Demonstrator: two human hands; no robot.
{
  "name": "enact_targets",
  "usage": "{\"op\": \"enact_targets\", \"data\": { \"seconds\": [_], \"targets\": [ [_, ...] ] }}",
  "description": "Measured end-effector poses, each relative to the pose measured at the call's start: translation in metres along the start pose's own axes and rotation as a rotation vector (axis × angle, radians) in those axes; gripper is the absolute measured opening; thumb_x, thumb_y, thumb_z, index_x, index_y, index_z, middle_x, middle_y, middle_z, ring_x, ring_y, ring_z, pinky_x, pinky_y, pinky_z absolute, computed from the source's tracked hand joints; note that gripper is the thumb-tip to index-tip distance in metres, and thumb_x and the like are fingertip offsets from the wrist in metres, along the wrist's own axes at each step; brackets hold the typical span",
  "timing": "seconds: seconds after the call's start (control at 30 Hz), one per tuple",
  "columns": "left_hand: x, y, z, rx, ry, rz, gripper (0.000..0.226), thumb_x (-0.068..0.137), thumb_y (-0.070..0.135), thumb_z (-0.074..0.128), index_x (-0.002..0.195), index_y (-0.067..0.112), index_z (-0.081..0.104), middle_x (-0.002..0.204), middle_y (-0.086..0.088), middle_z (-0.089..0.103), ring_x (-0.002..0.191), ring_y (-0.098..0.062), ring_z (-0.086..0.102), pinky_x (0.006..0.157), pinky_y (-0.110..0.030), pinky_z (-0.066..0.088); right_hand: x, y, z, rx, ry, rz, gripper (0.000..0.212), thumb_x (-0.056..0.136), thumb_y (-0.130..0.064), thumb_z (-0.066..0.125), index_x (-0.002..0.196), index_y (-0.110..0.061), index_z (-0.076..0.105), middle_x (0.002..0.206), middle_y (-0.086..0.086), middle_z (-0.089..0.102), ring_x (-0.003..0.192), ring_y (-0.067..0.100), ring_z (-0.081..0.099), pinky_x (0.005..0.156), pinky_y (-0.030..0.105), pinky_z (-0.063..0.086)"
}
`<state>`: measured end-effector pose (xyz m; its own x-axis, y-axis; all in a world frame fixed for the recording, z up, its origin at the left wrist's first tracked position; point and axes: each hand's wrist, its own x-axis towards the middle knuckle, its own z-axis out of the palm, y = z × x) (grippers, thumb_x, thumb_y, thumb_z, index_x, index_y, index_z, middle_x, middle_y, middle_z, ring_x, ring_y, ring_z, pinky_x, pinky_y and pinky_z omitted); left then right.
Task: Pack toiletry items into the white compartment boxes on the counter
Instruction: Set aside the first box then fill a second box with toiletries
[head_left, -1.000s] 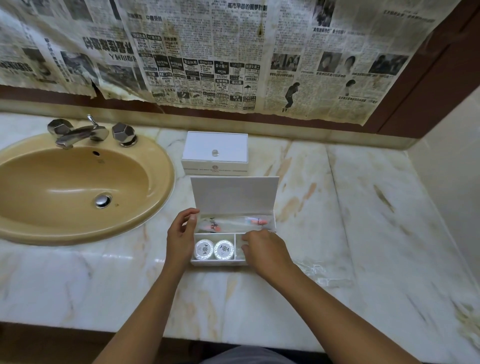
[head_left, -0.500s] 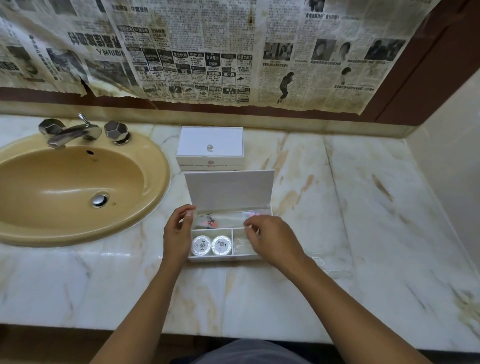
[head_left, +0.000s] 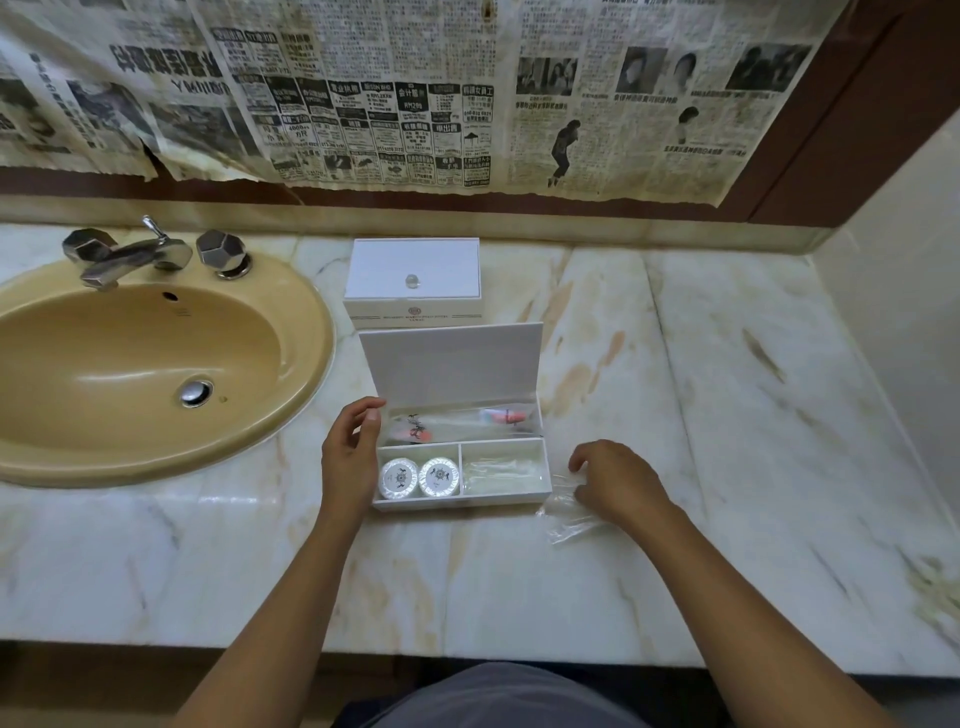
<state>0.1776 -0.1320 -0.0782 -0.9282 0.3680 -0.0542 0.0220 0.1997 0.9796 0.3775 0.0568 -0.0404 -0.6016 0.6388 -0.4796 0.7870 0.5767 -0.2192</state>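
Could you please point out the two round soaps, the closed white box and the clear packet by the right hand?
Round soaps (head_left: 399, 478): head view, top of the left soap.
Closed white box (head_left: 413, 270): head view, lid surface.
Clear packet (head_left: 563, 525): head view, crinkled middle, on the counter.

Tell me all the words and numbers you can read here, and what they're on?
"RM299": newspaper on the wall.
"SDN BHD": same newspaper.
Other newspaper print, mostly Chinese characters: too small or blurred to read.
Closed box front: a printed line, too small to read.
Soaps in the open box: emblems only, no readable words.
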Motion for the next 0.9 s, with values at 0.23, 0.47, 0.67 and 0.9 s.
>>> {"op": "enact_targets", "data": {
  "seconds": [0.23, 0.47, 0.67, 0.9],
  "targets": [
    [0.000, 0.001, 0.000, 0.007, -0.002, -0.004, 0.015, 0.098, 0.011, 0.050, 0.102, 0.016, 0.064, 0.098, 0.012, 0.064, 0.083, 0.015, 0.057, 0.070, -0.001, 0.040, 0.002, -0.003, 0.001, 0.037, 0.067, 0.014, 0.031, 0.084, -0.001, 0.048, 0.100, -0.018, 0.068, 0.104, 0.001, 0.066, 0.091, 0.021, 0.061, 0.071, 0.024, 0.041],
    [0.000, 0.000, -0.001, 0.013, 0.000, -0.011, 0.015, 0.098, 0.012, 0.050, 0.103, 0.016, 0.064, 0.099, 0.012, 0.064, 0.084, 0.015, 0.056, 0.071, -0.001, 0.040, 0.000, -0.006, -0.004, 0.105, 0.123, 0.040, 0.026, 0.087, -0.003, 0.040, 0.101, -0.018, 0.056, 0.095, 0.004, 0.062, 0.080, 0.024, 0.056, 0.064, 0.028, 0.040],
    [0.000, 0.001, -0.001, -0.002, -0.004, -0.014, 0.016, 0.098, 0.012, 0.050, 0.103, 0.016, 0.064, 0.098, 0.013, 0.064, 0.083, 0.013, 0.057, 0.071, -0.002, 0.041, 0.000, -0.006, -0.004, 0.187, 0.133, 0.047, 0.033, 0.085, -0.005, 0.049, 0.110, -0.022, 0.062, 0.106, 0.001, 0.064, 0.088, 0.022, 0.060, 0.068, 0.025, 0.042],
    [0.000, 0.001, -0.001, -0.008, -0.001, -0.012, 0.016, 0.098, 0.011, 0.050, 0.105, 0.013, 0.065, 0.101, 0.010, 0.064, 0.086, 0.014, 0.057, 0.072, -0.002, 0.042, -0.001, -0.011, -0.017, 0.219, 0.347, 0.006, 0.015, 0.091, -0.013, 0.056, 0.086, -0.018, 0.069, 0.095, 0.000, 0.066, 0.093, 0.021, 0.057, 0.081, 0.033, 0.046]
  ]
}}
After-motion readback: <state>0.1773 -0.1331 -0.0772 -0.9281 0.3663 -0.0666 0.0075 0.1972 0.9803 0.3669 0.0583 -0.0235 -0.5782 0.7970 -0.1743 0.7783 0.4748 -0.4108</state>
